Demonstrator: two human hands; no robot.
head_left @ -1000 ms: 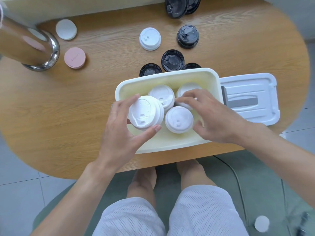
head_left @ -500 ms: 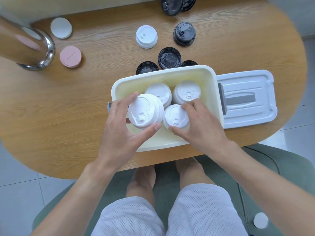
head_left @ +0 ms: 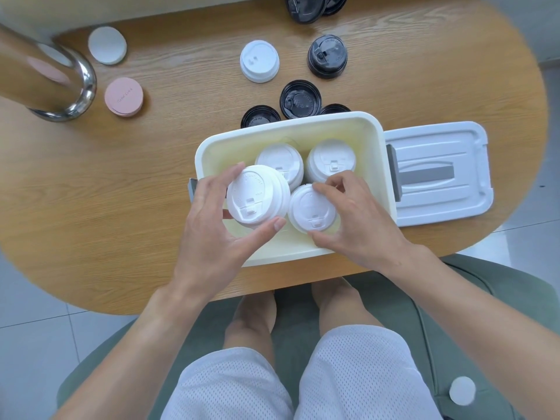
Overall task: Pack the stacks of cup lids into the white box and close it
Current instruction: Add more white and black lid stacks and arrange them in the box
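Head view: on the oval wooden tabletop (head_left: 106, 183), the open white plastic box (head_left: 291, 128) sits at the near edge, its flat white lid (head_left: 439, 174) beside it. The right hand (head_left: 354, 219) has come off the far stack and now pinches the near-right white lid stack (head_left: 310, 207); the left hand (head_left: 212, 234) still grips the near-left stack (head_left: 256, 197), not yet seated.

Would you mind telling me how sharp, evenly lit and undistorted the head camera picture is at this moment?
Head view: soft, even light with faint shadows; wide-angle bending curves the table edge; the metal cylinder at top left is smeared and reflective; the left hand, right hand and white box look reasonably sharp.
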